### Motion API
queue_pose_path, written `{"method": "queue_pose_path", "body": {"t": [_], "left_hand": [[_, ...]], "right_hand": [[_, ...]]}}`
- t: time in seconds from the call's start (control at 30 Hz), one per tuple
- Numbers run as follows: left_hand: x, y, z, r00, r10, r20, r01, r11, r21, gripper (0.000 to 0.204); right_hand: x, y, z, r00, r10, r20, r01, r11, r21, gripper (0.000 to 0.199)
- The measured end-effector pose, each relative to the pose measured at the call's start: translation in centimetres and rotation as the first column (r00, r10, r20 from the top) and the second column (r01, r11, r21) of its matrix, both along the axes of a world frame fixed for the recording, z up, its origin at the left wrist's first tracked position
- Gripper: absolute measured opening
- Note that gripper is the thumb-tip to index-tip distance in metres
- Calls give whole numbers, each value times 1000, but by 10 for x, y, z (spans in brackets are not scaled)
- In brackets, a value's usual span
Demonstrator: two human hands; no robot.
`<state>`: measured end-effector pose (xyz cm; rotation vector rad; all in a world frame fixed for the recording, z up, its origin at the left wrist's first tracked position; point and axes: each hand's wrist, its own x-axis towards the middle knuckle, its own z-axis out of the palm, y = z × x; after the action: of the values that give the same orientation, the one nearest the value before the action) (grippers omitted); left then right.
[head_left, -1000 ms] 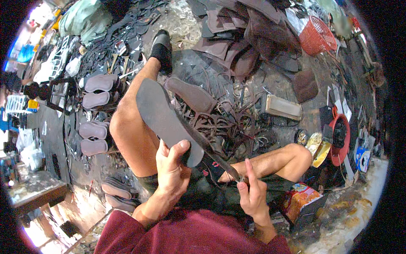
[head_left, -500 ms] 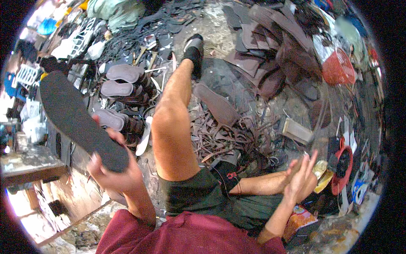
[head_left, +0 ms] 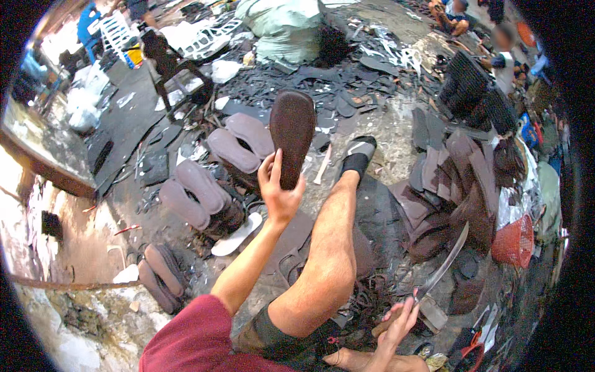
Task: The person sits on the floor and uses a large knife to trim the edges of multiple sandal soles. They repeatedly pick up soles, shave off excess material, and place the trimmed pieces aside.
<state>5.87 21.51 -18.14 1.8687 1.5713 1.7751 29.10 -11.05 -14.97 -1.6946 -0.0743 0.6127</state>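
Note:
My left hand (head_left: 282, 197) is raised in front of me, its thumb and fingers closed round the narrow end of a dark brown shoe sole (head_left: 292, 127). The sole points away from me, its wide rounded end at the top. Low on the right, my right hand (head_left: 396, 325) grips a long, slightly curved knife (head_left: 447, 265) by its wooden handle. The blade slants up and to the right, apart from the sole. Just left of the held sole lies a stack of brown soles (head_left: 232, 150), with a second stack (head_left: 185, 214) nearer me.
Brown cut sheets (head_left: 455, 186) are heaped at the right, beside a red basket (head_left: 514, 242). A white sole-shaped piece (head_left: 237, 235) lies near the stacks; more soles (head_left: 162, 273) sit lower left. Dark scraps (head_left: 353, 80) litter the far floor. People (head_left: 505, 62) sit at the far right.
The view has swung, showing more of the far floor. My left hand has brought the sole from the far left toward the middle and turned it upright. The knife blade now shows clearly.

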Motion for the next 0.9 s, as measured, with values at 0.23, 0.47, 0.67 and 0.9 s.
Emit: {"method": "queue_pose_path", "body": {"t": [0.23,0.47,0.67,0.9], "left_hand": [[-19,-104,73,909,-332,-251,353,935,40,77],[-42,-148,152,594,-660,460,787,596,-159,139],[-49,-100,269,683,-416,600,538,842,-28,34],[-25,-149,198,6,-78,997,648,760,55,29]], "right_hand": [[-15,127,118,913,403,59,-387,815,431,61],[-70,160,173,779,621,88,-574,651,496,43],[-65,111,193,838,476,266,-545,726,418,47],[-65,-16,103,774,334,537,-525,814,250,46]]}}
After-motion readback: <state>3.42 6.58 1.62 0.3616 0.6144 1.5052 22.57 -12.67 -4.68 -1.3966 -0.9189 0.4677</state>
